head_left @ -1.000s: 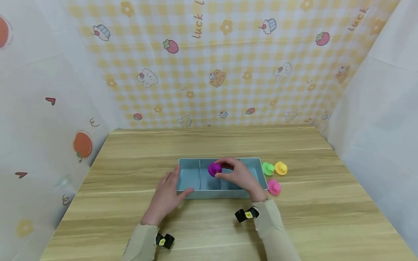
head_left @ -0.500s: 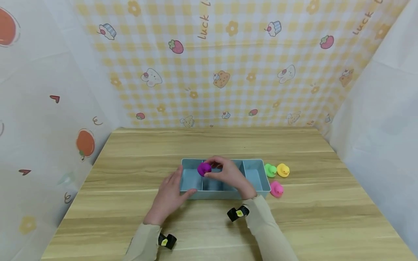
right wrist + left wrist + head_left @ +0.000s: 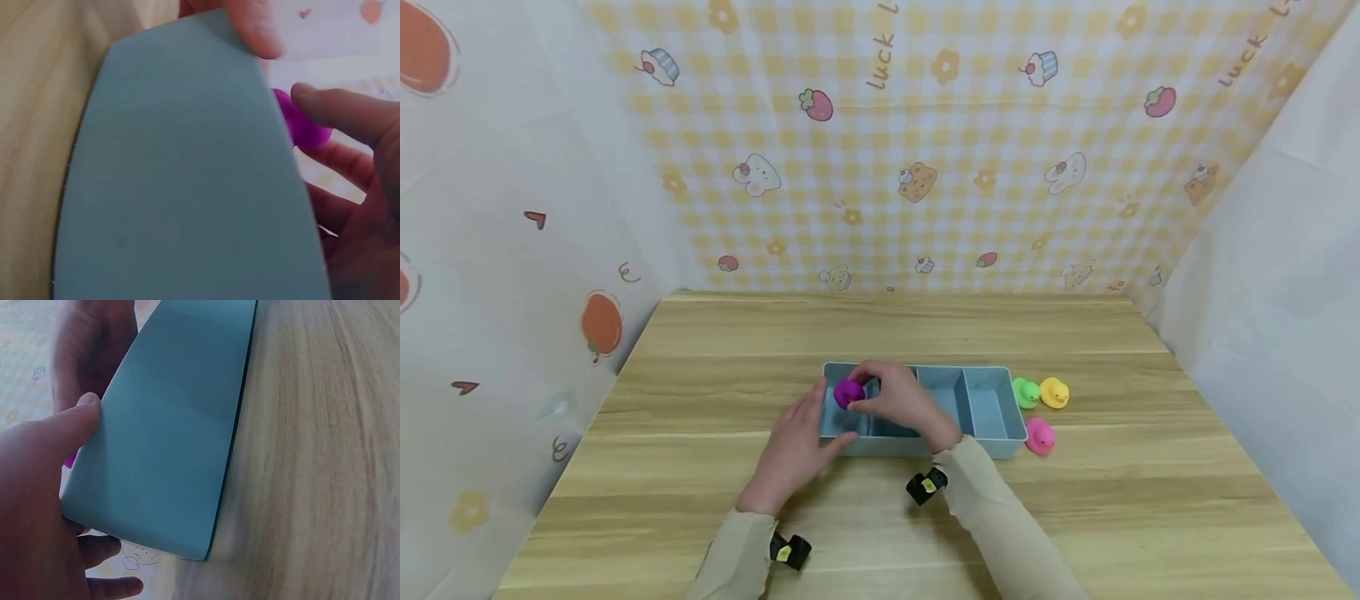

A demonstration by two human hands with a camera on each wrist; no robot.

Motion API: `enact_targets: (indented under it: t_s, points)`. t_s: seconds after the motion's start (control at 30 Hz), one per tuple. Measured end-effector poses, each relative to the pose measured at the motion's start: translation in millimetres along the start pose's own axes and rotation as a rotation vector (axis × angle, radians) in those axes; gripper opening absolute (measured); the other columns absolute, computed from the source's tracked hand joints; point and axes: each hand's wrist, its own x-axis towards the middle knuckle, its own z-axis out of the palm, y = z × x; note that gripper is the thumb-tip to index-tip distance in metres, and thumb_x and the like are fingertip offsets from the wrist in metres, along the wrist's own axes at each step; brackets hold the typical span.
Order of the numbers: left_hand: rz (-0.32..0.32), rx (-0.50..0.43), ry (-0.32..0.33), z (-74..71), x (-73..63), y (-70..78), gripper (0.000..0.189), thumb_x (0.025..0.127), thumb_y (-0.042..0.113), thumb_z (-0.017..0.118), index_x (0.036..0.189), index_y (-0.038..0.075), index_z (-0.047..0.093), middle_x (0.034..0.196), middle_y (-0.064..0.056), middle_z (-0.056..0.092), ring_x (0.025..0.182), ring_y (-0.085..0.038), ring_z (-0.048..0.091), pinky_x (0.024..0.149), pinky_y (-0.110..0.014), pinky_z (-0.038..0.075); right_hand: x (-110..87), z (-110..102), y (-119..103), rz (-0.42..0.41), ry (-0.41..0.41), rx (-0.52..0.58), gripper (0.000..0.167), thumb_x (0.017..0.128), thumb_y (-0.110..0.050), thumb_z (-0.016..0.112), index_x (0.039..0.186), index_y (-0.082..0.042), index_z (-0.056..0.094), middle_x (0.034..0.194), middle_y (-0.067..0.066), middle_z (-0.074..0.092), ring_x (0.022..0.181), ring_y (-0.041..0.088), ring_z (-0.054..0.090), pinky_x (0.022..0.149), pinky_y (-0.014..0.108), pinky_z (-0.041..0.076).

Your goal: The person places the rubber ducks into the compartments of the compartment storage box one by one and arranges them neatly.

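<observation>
A purple rubber duck (image 3: 848, 394) is pinched between the thumb and fingers of my right hand (image 3: 901, 402), over the leftmost compartment of a blue-grey divided box (image 3: 925, 447). In the right wrist view the duck (image 3: 312, 130) shows partly behind the box's front wall (image 3: 187, 156). My left hand (image 3: 793, 450) rests against the box's left end, fingers fairly straight along it and thumb at the front rim. The left wrist view shows that thumb (image 3: 81, 419) touching the upper edge of the wall. No duck shows in the visible parts of the compartments.
Right of the box stand a green duck (image 3: 1026, 392), a yellow duck (image 3: 1054, 392) and a pink duck (image 3: 1041, 436), the green and pink ones close to its end wall. Behind the wooden table (image 3: 1150, 483) hangs a yellow checked cloth (image 3: 955, 133).
My right hand has carried the purple duck leftward, from over a middle compartment to over the leftmost one. My left hand stays at the box's left end. The head view has shifted slightly.
</observation>
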Motion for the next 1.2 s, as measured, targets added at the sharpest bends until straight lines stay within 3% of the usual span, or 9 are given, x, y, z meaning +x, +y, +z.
enact_targets:
  t_s: [0.1,0.2,0.37,0.53,1.0,1.2]
  points:
    - [0.005,0.005,-0.003,0.2,0.6,-0.4,0.095,0.087,0.054,0.061,0.152,0.002,0.015,0.151,-0.019,0.035,0.137,-0.039,0.036,0.111,-0.058,0.029,2.1,5.0,-3.3,0.042,-0.014,-0.074,0.032,0.079,-0.021,0.079,0.108,-0.013,0.067,0.101,0.001,0.068,0.095,0.018,0.060,0.081,0.032,0.051]
    - [0.000,0.004,-0.008,-0.6,1.0,0.0,0.095,0.088,0.054,0.060,0.152,0.002,0.015,0.152,-0.018,0.034,0.137,-0.038,0.036,0.112,-0.057,0.029,4.5,10.0,-6.1,0.077,-0.023,-0.171,0.034,0.077,-0.023,0.080,0.108,-0.015,0.067,0.103,0.000,0.069,0.098,0.019,0.057,0.085,0.038,0.044]
    - [0.008,-0.006,-0.003,-1.1,3.6,2.3,0.094,0.088,0.053,0.061,0.152,0.002,0.015,0.152,-0.019,0.033,0.137,-0.038,0.036,0.112,-0.057,0.029,9.3,15.9,-7.8,0.120,-0.031,-0.314,0.034,0.076,-0.027,0.081,0.107,-0.019,0.068,0.106,-0.003,0.070,0.096,0.018,0.053,0.075,0.035,0.032]
    - [-0.009,-0.015,-0.020,-1.2,3.0,1.6,0.094,0.088,0.052,0.061,0.153,0.002,0.013,0.153,-0.019,0.031,0.139,-0.038,0.034,0.112,-0.056,0.029,13.8,22.2,-9.7,0.133,-0.043,-0.416,0.033,0.074,-0.028,0.082,0.103,-0.021,0.068,0.104,-0.005,0.071,0.092,0.018,0.053,0.074,0.035,0.032]
    - [0.015,-0.023,0.022,1.4,2.5,-0.2,0.093,0.088,0.053,0.061,0.152,0.001,0.017,0.149,-0.022,0.037,0.135,-0.038,0.039,0.110,-0.055,0.032,17.3,33.2,-11.6,0.174,-0.053,-0.556,0.031,0.075,-0.031,0.081,0.102,-0.022,0.068,0.100,-0.005,0.072,0.091,0.019,0.047,0.071,0.032,0.030]
    - [-0.002,-0.030,-0.002,0.8,1.9,0.6,0.093,0.088,0.051,0.062,0.153,0.003,0.015,0.152,-0.020,0.033,0.137,-0.038,0.037,0.111,-0.055,0.031,15.9,34.0,-13.3,0.164,-0.073,-0.585,0.033,0.074,-0.030,0.082,0.102,-0.019,0.067,0.098,-0.002,0.072,0.090,0.019,0.043,0.068,0.031,0.028]
